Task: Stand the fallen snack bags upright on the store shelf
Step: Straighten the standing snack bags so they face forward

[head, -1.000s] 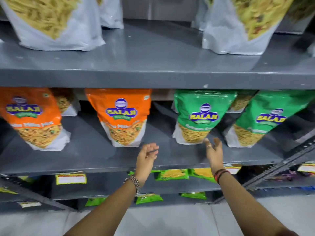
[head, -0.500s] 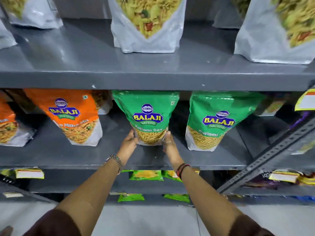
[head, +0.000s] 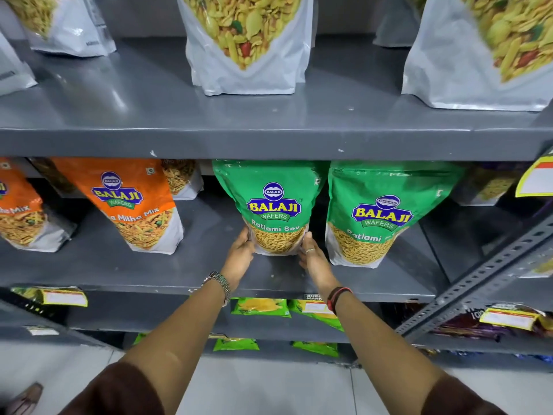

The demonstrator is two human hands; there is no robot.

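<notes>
Two hands clasp the base of a green snack bag (head: 273, 205) on the middle grey shelf (head: 179, 271): the left hand (head: 239, 259) presses its lower left corner, and the right hand (head: 314, 260), with a ring on one finger, presses its lower right corner. This bag stands upright, its bottom on the shelf and its top reaching the underside of the shelf above. A second green bag (head: 380, 214) stands just beside it on the right, nearly touching. To the left, apart from it, stands an orange bag (head: 131, 205), tilted a little. White bags sit on the upper shelf (head: 269, 139). A watch (head: 220, 283) is on the left wrist and dark bands (head: 338, 298) are on the right.
</notes>
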